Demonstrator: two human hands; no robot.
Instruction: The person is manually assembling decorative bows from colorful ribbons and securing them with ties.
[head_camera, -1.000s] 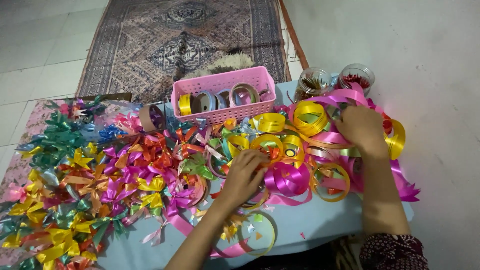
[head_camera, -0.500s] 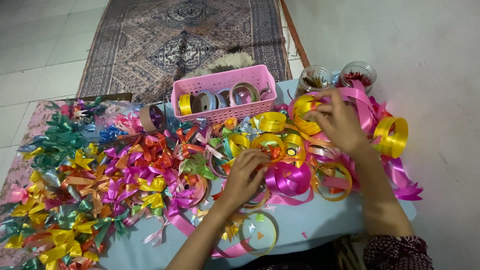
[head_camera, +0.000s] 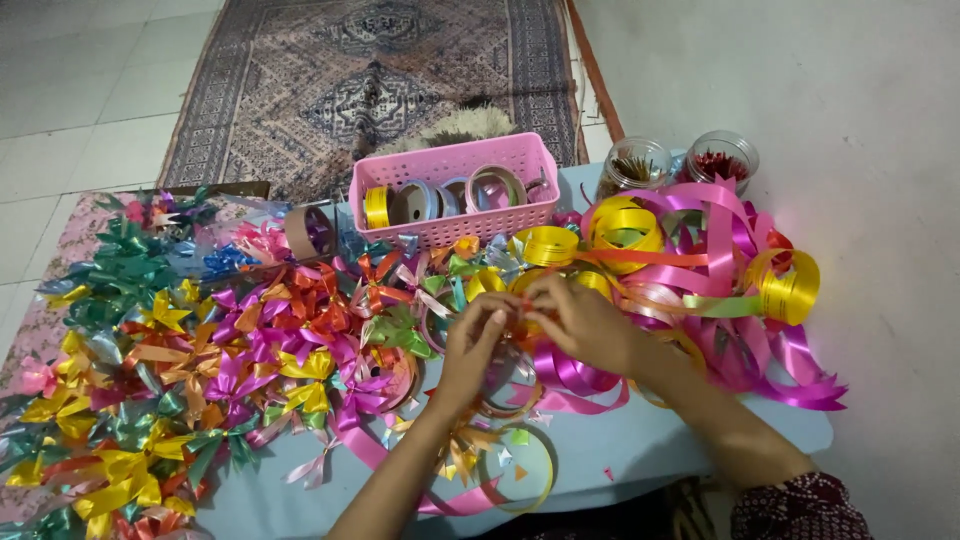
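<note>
Both hands meet at mid-frame: the left hand (head_camera: 478, 335) and right hand (head_camera: 585, 325) pinch a small orange ribbon piece (head_camera: 520, 318) between closed fingertips, above the magenta ribbon loops (head_camera: 570, 375). Bare light-blue table (head_camera: 640, 450) shows only along the lower edge. Upper centre sits one pink basket (head_camera: 455, 190); two glass jars (head_camera: 635, 162) stand upper right; finished bows (head_camera: 200, 350) crowd the left

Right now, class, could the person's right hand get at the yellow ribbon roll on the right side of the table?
Probably yes: the right hand is near the yellow ribbon roll, with only loose ribbon strands lying flat between them.
</note>
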